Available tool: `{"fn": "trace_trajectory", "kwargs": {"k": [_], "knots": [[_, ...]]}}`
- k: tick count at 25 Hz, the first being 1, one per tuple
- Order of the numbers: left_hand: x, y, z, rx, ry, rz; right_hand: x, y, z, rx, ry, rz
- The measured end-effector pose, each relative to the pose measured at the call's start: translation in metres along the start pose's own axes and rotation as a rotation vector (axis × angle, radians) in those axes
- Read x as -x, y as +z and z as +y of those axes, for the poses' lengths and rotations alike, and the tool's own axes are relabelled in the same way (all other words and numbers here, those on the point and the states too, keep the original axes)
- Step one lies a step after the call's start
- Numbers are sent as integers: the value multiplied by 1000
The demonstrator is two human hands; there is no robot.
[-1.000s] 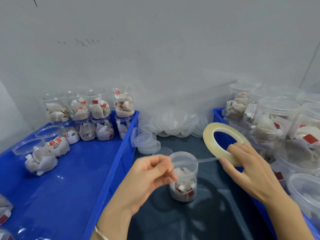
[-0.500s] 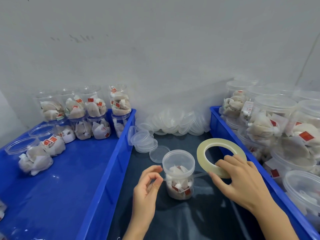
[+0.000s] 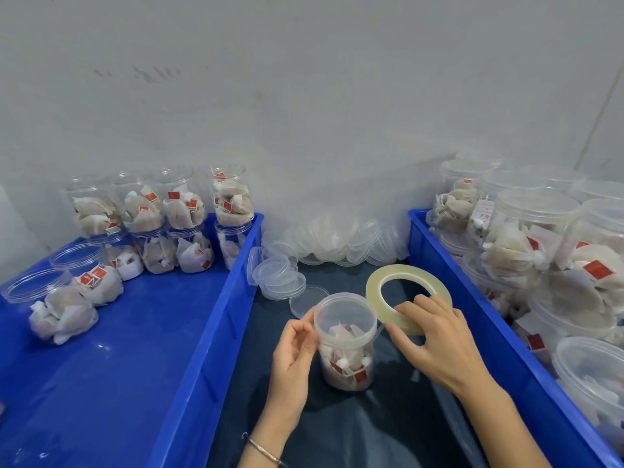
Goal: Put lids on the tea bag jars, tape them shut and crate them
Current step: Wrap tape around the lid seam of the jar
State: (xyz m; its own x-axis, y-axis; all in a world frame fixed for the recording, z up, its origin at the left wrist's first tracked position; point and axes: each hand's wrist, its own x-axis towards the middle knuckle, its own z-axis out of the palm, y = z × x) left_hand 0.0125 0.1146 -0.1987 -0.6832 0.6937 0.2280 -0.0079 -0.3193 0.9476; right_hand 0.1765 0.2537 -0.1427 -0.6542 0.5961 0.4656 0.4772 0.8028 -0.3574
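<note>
While lidded jar stands upright on table between our hands, left hand pinches tape end at its left wall under lid; right hand grips tape roll just right, behind. Wrap runs round vertical axis, we judge.

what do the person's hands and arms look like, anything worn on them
Both forearms are bare, with no sleeves or gloves in view. The left hand has a thin metal bangle at its wrist. The right hand shows no rings, watch or bracelet, and its nails look short and unpainted.
</note>
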Motion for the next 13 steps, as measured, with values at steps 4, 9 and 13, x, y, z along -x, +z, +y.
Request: {"fn": "trace_trajectory", "kwargs": {"k": [4, 9, 13], "knots": [[-2, 1, -6, 76, 10, 30, 1, 10, -2, -19, 48, 35], [0, 9, 0, -148, 173, 261, 1, 12, -5, -1, 85, 41], [18, 28, 7, -391, 303, 258, 7, 15, -14, 8, 97, 48]]}}
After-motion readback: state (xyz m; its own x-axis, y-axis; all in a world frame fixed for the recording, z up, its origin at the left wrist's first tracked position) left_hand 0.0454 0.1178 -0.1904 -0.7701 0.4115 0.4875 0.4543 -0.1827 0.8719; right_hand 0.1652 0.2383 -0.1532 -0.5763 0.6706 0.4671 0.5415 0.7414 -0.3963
